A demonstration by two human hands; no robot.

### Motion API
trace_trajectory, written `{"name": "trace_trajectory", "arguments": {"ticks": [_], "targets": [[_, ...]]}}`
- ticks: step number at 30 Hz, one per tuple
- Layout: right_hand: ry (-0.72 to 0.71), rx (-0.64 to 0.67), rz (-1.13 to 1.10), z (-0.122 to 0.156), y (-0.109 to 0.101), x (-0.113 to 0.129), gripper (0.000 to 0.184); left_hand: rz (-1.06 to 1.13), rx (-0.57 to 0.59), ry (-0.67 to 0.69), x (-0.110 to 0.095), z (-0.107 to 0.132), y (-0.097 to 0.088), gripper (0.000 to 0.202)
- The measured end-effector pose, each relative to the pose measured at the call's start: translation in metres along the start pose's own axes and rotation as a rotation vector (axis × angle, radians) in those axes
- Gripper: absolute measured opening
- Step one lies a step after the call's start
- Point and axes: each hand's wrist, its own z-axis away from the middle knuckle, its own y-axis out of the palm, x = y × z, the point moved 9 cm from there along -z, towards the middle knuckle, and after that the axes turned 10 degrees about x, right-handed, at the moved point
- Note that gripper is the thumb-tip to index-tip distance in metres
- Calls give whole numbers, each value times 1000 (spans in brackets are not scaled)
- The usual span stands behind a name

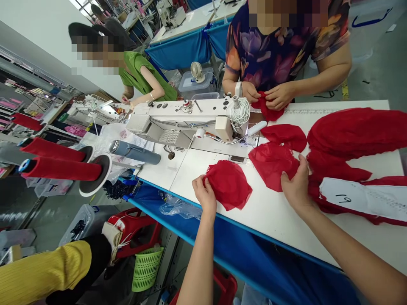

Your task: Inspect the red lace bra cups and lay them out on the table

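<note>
My left hand [205,192] pinches the left edge of a round red mesh piece [230,184] lying on the white table [270,216]. To the right, my right hand [295,184] grips the lower right edge of a second red mesh piece [270,163]. A pile of red fabric [356,135] lies further right, with a white paper slip [362,197] marked with a number on top. A white sewing machine [187,120] lies just beyond both hands.
Across the table a person in a floral top handles a red piece [270,108] with both hands. Red thread spools [60,167] stand at the left. A person in green sits behind. A green basket [146,267] and a red stool [133,231] are below the table edge.
</note>
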Motion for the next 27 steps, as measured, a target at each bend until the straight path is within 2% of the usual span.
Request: {"name": "trace_trajectory", "arguments": {"ticks": [3, 6, 8, 10, 11, 13, 16, 18, 22, 25, 27], "targets": [[-121, -43, 117, 5, 4, 3, 68, 111, 21, 12, 7, 2, 3, 12], [-359, -151, 286, 18, 7, 20, 58, 187, 62, 22, 5, 5, 1, 14], [-561, -197, 372, 34, 12, 38, 50, 246, 131, 132, -11, 12, -3, 13], [-715, -182, 347, 49, 17, 52, 50, 268, 262, 346, -39, 30, -4, 15], [-758, -139, 304, 53, 20, 57, 53, 251, 338, 463, -53, 44, -4, 20], [-810, 25, 223, 60, 34, 65, 62, 172, 466, 637, -73, 75, 1, 29], [-928, 341, 265, 75, 66, 74, 61, 64, 509, 726, -80, 108, 8, 33], [-1035, 449, 305, 89, 78, 78, 52, 53, 472, 720, -79, 116, 9, 34], [-1138, 409, 204, 101, 75, 82, 30, 162, 393, 612, -74, 107, 3, 35], [-1120, 313, 102, 100, 67, 81, 27, 251, 358, 369, -54, 73, 3, 27], [-1104, 272, 89, 101, 65, 80, 27, 247, 213, 106, -23, 41, -1, 29]]}}
